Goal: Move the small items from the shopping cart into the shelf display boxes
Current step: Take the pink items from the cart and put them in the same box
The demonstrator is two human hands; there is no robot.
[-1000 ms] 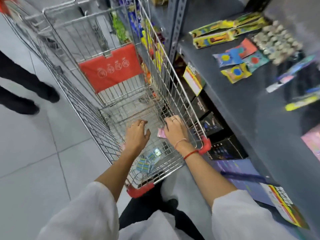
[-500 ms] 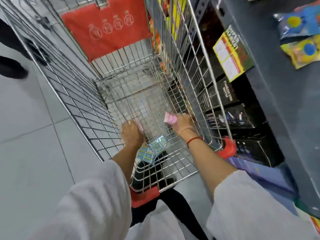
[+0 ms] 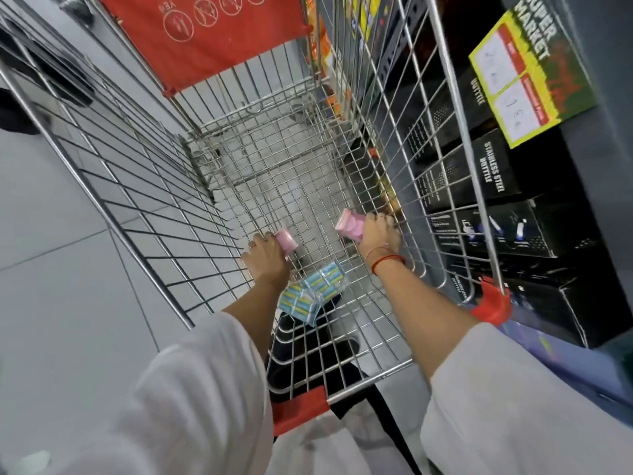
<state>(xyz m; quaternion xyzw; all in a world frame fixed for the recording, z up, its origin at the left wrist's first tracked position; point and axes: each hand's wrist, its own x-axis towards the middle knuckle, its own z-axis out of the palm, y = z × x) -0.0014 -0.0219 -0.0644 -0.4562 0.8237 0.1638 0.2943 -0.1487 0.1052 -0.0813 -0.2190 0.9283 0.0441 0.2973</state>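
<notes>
Both my arms reach down into the wire shopping cart (image 3: 455, 138). My left hand (image 3: 265, 260) is closed around a small pink pack (image 3: 287, 242) near the cart floor. My right hand (image 3: 378, 233) grips another pink pack (image 3: 350, 225) close to the cart's right wall. Two light blue packs (image 3: 310, 296) with yellow stripes lie on the cart floor between my forearms, nearer to me. No display box shows in this view.
A red child-seat flap (image 3: 212, 32) hangs at the cart's far end. Black boxes of stainless steel bottles (image 3: 493, 173) fill the low shelf on the right, under a yellow-green price sign (image 3: 524, 73). Grey floor tiles (image 3: 51, 252) lie to the left.
The view has tilted down and closer into the cart. My left hand, open a second ago, is now closed on a pink pack. My right hand has lifted its pink pack slightly.
</notes>
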